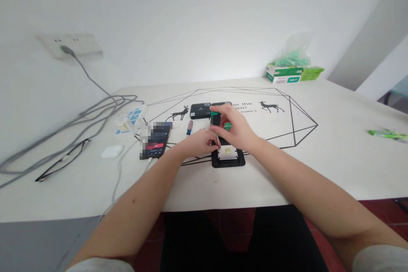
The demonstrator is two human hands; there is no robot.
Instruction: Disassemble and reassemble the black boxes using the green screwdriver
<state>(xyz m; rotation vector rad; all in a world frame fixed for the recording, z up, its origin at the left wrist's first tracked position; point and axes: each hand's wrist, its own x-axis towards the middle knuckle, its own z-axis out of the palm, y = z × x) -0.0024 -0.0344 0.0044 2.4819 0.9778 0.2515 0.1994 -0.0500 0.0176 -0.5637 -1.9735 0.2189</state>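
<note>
Presently, in the head view, the right hand [236, 125] pinches the green-and-black handle of a screwdriver [216, 119] between thumb and fingers. The tool stands nearly upright, shaft down, at the left side of a black case [228, 164]. The left hand [201, 142] has its fingertips at the lower shaft; whether its grip is closed on the metal cannot be told. A white plate [235, 154] sits in the case, which lies on the surface [274, 178]. Located left of the case: a small screwdriver [190, 127], then a phone [163, 138].
</note>
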